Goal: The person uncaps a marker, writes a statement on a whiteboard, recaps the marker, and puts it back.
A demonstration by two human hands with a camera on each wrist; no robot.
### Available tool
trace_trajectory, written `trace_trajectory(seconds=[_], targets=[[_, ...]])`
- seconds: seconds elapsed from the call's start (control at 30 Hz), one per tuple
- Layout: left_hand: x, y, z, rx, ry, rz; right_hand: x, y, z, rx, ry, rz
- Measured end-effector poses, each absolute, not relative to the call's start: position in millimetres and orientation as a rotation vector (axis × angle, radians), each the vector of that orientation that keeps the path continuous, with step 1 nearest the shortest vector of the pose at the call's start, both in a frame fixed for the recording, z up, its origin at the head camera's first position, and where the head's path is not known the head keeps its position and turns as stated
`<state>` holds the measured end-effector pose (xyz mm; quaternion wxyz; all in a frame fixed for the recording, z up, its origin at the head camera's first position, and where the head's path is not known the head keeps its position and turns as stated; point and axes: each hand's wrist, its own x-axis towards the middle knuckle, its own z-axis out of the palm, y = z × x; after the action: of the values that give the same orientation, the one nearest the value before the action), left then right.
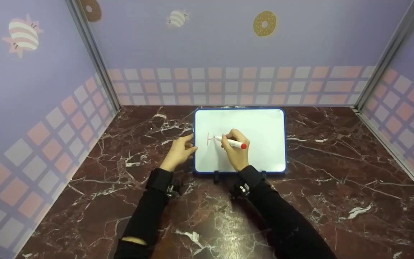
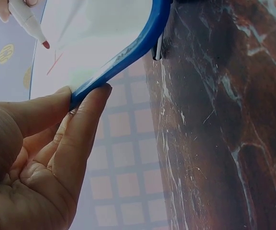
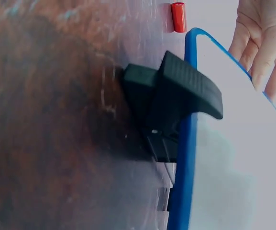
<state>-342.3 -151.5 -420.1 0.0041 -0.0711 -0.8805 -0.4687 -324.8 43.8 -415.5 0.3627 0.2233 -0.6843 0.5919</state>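
Note:
A whiteboard (image 1: 257, 144) with a blue frame is propped up on the table, a few red strokes (image 1: 208, 139) drawn on its left part. My right hand (image 1: 237, 149) grips a white marker (image 1: 234, 142) with a red end, its red tip (image 2: 46, 44) close to the strokes. With thumb and fingers, my left hand (image 1: 180, 151) pinches the board's left edge, thumb on the front face, as the left wrist view (image 2: 56, 139) shows. Black stand hooks (image 3: 190, 86) hold the board's lower edge. In the right wrist view my right hand is out of frame.
A small red cylinder (image 3: 178, 17) shows past the board's corner in the right wrist view. The table (image 1: 336, 194) has a dark red marbled top. Purple walls (image 1: 221, 43) with pink and white squares enclose it at the back and both sides.

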Motion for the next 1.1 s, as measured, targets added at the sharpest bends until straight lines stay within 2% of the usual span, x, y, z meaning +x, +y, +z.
trace_trajectory(seconds=[0.63,1.1], targets=[[-340.4,-151.1,-418.8,-0.229,-2.773,-1.436,-328.4,43.7,-414.2,0.618,-1.786,1.448],[-340.9,-150.9,-422.4,-0.213,-2.754,-1.437,-337.0,46.0,-437.1,0.617,-1.806,1.566]])
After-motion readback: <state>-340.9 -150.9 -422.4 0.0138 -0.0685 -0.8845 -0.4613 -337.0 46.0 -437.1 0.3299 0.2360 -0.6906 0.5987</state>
